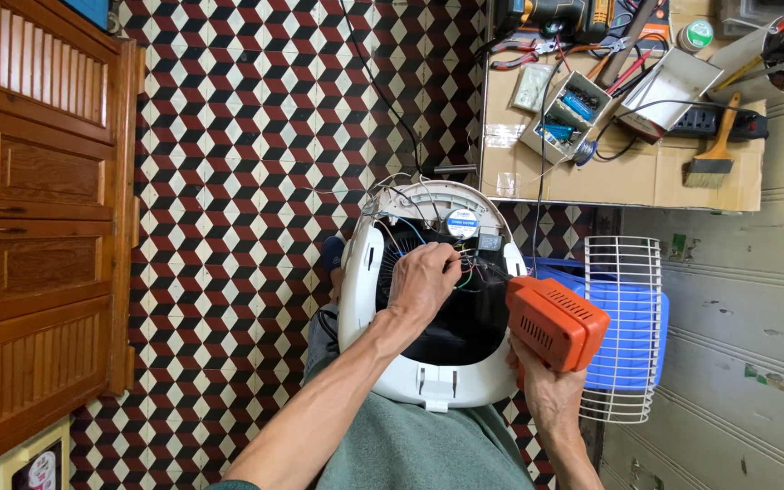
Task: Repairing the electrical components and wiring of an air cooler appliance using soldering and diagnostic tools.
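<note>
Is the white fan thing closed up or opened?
Opened. The white fan housing shows its wires and dark inside; the wire grille stands apart beside it.

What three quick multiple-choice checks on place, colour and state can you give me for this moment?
1. Where does the white wire grille rest?
A on the blue plastic stool
B on the wooden cabinet
C on the cardboard-topped bench

2. What colour is the power tool in the right hand?
A green
B orange
C yellow

3. What is the left hand doing?
A hanging free
B holding a brush
C fingers among the wires inside the white housing

Answers: 1 A, the grille lies over the blue stool; 2 B, its body is orange; 3 C, fingertips reach the wiring.
</note>
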